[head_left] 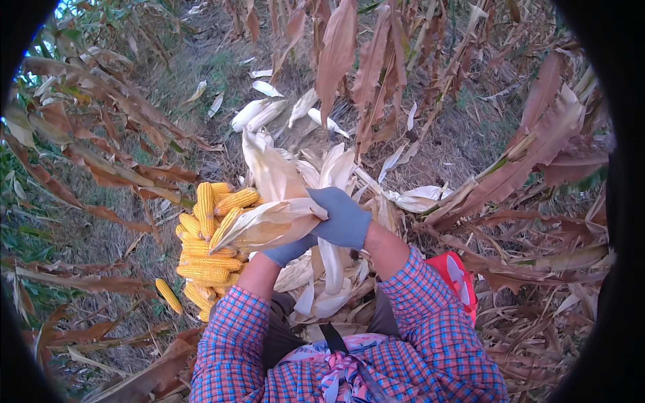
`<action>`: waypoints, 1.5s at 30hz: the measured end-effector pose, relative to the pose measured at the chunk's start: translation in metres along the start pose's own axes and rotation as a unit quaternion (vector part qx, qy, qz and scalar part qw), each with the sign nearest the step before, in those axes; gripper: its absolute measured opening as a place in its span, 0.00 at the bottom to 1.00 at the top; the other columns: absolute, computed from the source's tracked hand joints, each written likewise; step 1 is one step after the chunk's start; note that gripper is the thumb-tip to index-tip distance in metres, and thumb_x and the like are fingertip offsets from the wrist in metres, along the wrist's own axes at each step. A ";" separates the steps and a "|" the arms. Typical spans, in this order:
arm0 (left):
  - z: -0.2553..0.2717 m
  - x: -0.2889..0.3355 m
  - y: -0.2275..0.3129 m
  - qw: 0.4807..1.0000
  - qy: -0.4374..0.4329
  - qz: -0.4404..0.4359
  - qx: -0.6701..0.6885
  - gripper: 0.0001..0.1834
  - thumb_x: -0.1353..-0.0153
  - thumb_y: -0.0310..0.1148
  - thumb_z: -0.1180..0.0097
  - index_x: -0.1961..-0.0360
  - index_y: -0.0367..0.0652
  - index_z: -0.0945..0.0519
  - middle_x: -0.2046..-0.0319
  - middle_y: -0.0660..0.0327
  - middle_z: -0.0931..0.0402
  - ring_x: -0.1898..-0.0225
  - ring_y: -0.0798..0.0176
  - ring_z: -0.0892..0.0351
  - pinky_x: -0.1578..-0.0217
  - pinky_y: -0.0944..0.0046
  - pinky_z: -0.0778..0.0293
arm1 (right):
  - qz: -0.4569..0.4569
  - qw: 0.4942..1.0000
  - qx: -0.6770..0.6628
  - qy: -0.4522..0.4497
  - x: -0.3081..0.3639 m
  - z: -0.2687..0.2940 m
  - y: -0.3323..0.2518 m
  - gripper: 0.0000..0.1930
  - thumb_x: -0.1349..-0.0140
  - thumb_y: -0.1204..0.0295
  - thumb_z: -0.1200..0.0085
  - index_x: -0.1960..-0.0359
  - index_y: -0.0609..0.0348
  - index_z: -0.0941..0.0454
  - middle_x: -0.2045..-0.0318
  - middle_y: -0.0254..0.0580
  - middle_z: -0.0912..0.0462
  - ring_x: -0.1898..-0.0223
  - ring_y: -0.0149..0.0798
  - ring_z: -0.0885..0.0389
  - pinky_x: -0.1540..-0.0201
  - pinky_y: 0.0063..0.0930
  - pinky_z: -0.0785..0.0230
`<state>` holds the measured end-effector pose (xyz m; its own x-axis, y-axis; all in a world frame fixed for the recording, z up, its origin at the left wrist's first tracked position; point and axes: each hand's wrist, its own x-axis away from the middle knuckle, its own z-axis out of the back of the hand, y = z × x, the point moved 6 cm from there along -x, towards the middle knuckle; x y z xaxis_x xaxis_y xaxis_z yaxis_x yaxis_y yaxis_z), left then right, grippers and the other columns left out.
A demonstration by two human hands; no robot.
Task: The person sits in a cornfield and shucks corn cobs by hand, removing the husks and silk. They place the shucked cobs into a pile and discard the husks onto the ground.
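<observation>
Grey-gloved hands on pointed, papery husk, knobbly yellow cobs alongside.

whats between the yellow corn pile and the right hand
In the head view, a pale dry husk stretches between the yellow corn pile and the right hand; the left hand shows partly below it in the picture.
</observation>
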<state>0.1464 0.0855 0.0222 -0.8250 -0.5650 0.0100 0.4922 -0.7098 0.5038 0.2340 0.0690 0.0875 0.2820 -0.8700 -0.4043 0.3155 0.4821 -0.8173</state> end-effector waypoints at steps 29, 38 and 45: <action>0.007 0.016 0.007 0.946 -0.100 -0.092 0.294 0.36 0.57 0.37 0.32 0.45 0.40 0.30 0.48 0.51 0.31 0.44 0.55 0.35 0.44 0.60 0.39 | -0.239 0.855 -0.457 0.047 0.020 -0.002 0.000 0.14 0.37 0.63 0.49 0.59 0.63 0.28 0.78 0.34 0.25 0.77 0.31 0.26 0.68 0.27 0.32; -0.007 0.020 0.004 0.917 -0.153 -0.094 0.355 0.33 0.51 0.37 0.37 0.43 0.40 0.32 0.46 0.54 0.32 0.44 0.59 0.34 0.43 0.60 0.40 | -0.288 0.810 -0.494 0.129 0.015 -0.003 -0.001 0.24 0.32 0.53 0.62 0.83 0.53 0.35 0.89 0.28 0.42 0.86 0.29 0.39 0.77 0.24 0.40; 0.013 0.004 0.042 0.849 0.207 -0.052 0.482 0.33 0.47 0.34 0.40 0.40 0.38 0.37 0.46 0.54 0.32 0.44 0.61 0.34 0.42 0.61 0.40 | 0.043 0.617 -0.777 0.121 -0.020 0.054 -0.022 0.23 0.30 0.54 0.68 0.84 0.47 0.43 0.91 0.23 0.47 0.90 0.23 0.47 0.83 0.22 0.49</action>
<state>0.1601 0.0592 0.0542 -0.5832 -0.7617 -0.2824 -0.1990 -0.2031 0.9587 0.2700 0.0818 0.1356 0.0349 -0.9284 -0.3698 -0.9927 0.0105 -0.1199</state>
